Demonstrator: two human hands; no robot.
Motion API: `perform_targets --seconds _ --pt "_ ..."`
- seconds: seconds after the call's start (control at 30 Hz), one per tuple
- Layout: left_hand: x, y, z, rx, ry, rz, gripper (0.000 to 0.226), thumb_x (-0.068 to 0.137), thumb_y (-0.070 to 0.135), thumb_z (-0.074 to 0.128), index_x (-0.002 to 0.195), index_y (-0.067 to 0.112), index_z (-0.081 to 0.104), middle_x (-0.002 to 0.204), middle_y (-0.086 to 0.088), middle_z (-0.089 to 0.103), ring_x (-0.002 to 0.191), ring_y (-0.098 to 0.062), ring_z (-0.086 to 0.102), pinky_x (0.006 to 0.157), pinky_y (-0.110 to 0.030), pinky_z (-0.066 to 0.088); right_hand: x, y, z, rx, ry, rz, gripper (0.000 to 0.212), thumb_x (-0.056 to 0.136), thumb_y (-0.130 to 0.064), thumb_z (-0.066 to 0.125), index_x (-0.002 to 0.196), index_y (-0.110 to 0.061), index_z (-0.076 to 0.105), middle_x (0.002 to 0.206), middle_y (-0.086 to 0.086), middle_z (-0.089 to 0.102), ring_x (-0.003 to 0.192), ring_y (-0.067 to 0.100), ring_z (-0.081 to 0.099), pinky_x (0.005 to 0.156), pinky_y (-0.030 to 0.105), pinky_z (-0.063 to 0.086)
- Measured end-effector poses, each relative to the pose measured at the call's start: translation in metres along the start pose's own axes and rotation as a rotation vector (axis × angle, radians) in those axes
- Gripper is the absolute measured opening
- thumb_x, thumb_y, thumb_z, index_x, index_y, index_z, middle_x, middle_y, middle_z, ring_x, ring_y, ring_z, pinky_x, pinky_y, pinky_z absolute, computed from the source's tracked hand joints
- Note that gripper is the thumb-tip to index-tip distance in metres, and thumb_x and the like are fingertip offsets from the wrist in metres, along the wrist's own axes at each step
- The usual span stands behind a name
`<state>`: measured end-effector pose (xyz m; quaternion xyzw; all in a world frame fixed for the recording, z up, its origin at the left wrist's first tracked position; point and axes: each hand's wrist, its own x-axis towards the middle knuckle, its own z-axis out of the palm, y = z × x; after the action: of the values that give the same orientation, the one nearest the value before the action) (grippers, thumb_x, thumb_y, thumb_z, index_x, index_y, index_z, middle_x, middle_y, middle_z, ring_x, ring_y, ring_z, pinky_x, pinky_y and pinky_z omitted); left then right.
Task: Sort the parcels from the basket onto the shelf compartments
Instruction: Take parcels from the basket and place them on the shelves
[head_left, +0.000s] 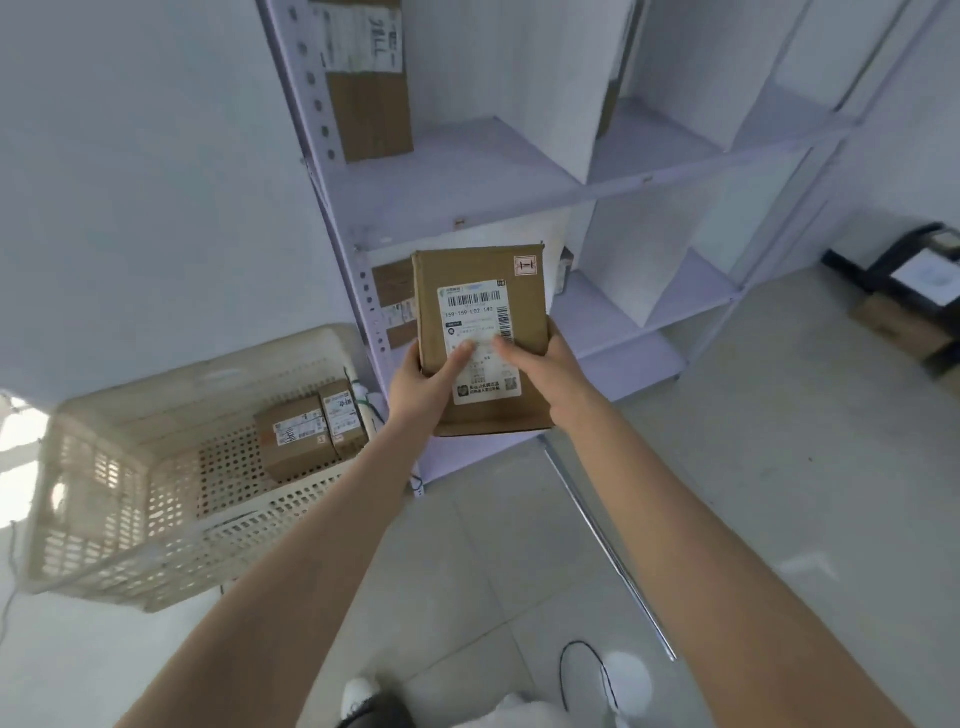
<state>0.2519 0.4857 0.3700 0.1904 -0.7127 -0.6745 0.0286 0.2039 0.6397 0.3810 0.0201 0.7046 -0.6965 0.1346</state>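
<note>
Fingers (457, 361): both thumbs are laid flat on the printed label (472, 306). The other fingers are wrapped round the side edges and beneath, and are mostly hidden.

Left hand (418, 387): closed round the near left edge of the held parcel (478, 265).

Right hand (545, 371): closed round the near right edge. This two-handed hold is judged to keep the flat box level and its label turned upward, so that it can be read and a compartment chosen.

Held parcel: a flat brown cardboard box, carried in the air in front of the shelf (467, 171) and touching no board. A small pink sticker is seen at its far right corner.

Shelf: pale, and divided by upright panels into compartments. One upper parcel (371, 104) is stood on end in the top left compartment. One lower parcel (392, 296) is partly hidden behind the held box, in the compartment below. The compartments to the right are largely hidden by their panels.

Basket (130, 519): a cream perforated crate, set on the floor just left of the shelf for short reaches. Two basket parcels (296, 441) are lodged side by side in its far corner and are judged not yet sorted.
</note>
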Motion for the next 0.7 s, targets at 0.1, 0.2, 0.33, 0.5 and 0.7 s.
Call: perform_targets --seconds 0.1,0.2,0.33,0.5,0.7 --pt "0.012 0.025 0.014 0.019 0.005 0.064 0.053 0.08 0.048 0.074 0.124 0.025 0.056 0.103 0.013 0.068 0.088 0.0 0.065 0.06 -0.01 0.051 0.014 -0.02 -0.018 0.014 -0.014 -0.068 0.064 0.079 -0.03 0.081 0.135 -0.025 0.05 0.122 -0.009 0.067 0.111 0.009 0.062 0.094 0.028 0.048" --pt "0.03 0.048 0.025 0.045 0.011 0.13 0.053 0.079 0.048 0.075 0.124 0.026 0.056 0.107 0.013 0.069 0.095 -0.005 0.067 0.073 -0.02 0.054 0.033 -0.039 -0.03 0.032 -0.032 -0.136 0.064 0.08 -0.028 0.08 0.135 -0.024 0.049 0.122 -0.008 0.068 0.112 0.01 0.064 0.095 0.03 0.051" --pt "0.069 0.078 0.034 0.057 0.015 0.209 0.053 0.078 0.049 0.076 0.122 0.027 0.056 0.105 0.015 0.068 0.096 -0.006 0.067 0.077 -0.024 0.056 0.068 -0.069 -0.038 0.047 -0.052 -0.218 0.055 0.085 -0.023 0.076 0.131 -0.025 0.048 0.118 -0.01 0.068 0.105 0.004 0.066 0.089 0.025 0.054" --pt "0.127 0.117 0.042 0.026 0.053 0.275 0.051 0.078 0.044 0.077 0.12 0.026 0.054 0.1 0.019 0.066 0.087 0.004 0.065 0.065 -0.013 0.053 0.128 -0.114 -0.037 -0.005 -0.087 -0.341 0.064 0.084 -0.023 0.076 0.139 -0.019 0.043 0.124 -0.004 0.067 0.112 0.011 0.065 0.095 0.033 0.054" --pt "0.195 0.157 0.041 0.029 0.101 0.344 0.061 0.075 0.046 0.079 0.125 0.02 0.055 0.106 0.014 0.069 0.083 0.007 0.067 0.065 -0.014 0.053 0.195 -0.157 -0.032 -0.029 -0.103 -0.431 0.056 0.089 -0.016 0.072 0.138 -0.016 0.045 0.123 -0.002 0.067 0.109 0.011 0.067 0.088 0.027 0.057"
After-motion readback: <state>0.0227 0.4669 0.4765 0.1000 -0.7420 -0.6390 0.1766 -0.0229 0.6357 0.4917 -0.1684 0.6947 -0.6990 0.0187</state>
